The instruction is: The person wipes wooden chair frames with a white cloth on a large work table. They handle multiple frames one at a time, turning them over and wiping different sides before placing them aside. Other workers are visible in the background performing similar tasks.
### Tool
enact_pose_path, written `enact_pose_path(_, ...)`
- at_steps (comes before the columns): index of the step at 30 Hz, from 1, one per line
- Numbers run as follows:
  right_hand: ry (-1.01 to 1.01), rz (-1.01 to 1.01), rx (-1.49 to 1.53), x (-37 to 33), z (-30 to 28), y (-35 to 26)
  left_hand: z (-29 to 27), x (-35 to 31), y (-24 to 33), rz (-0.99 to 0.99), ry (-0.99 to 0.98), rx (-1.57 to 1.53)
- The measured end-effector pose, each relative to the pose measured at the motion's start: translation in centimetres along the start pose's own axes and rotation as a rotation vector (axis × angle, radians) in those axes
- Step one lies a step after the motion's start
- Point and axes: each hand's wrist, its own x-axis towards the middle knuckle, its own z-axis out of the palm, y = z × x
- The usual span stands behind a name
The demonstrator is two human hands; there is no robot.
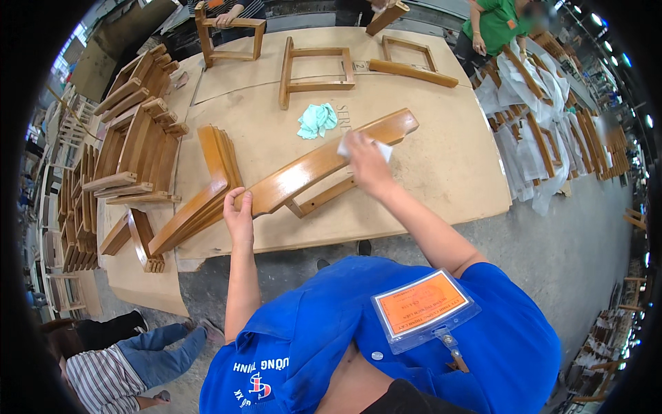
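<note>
We are standing at the near edge of a wide table (458,165), which is bearing a brown sheet covering. Beyond its right edge, we are viewing a large group of wrapped wooden parts (531,134) with white sheeting hanging among them. On the table's left side, stacked wooden frames (141,155) are standing in two groups. Nearer to us, a nested stack of angled wooden pieces (203,196) is lying to the left of the workpiece.

We are holding the workpiece, a glossy brown wooden frame (300,178), slantwise over the near half of the table, its broad curved rail facing up and its far end pointing to the upper right. We are not able to tell whether its lower side is touching the table. Toward the far edge, an open wooden frame (321,87) is lying flat.

With our left hand (239,212), we are gripping the rail's near end, thumb on top. Beyond the rail, a crumpled pale green cloth (318,121) is resting on the covering. With our right hand (367,162), slightly blurred, we are closing the fingers over a white cloth (383,150) and pressing it against the rail's upper face.
</note>
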Motion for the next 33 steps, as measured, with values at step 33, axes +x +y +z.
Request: enact_pose_path(33,-0.248,-0.509,0.040,4.3,-2.2,-2.1,1.6,-2.0,-1.1,0.253,0.332,0.117)
